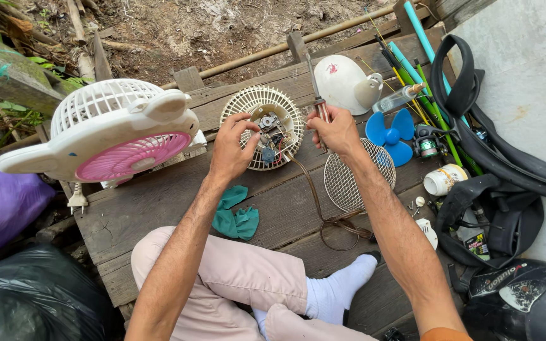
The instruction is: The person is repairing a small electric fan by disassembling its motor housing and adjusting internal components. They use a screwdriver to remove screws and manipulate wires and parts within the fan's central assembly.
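A round cream fan grille (242,108) lies on the wooden planks (153,202) with a small motor and red and black wires (270,135) in its middle. My left hand (230,146) pinches at the wiring on the grille's lower left side. My right hand (333,129) grips long-nose pliers (316,88) that point up and away, just right of the grille. A brown power cord (323,211) runs from the motor down to a coil by my white-socked foot (342,287).
A white and pink box fan (105,129) sits at left. A wire guard (349,180), blue fan blade (392,134), white housing (342,81), green cloth (235,215), small screws, a can, rubber tubes, a black bag and a helmet (519,303) crowd the right side.
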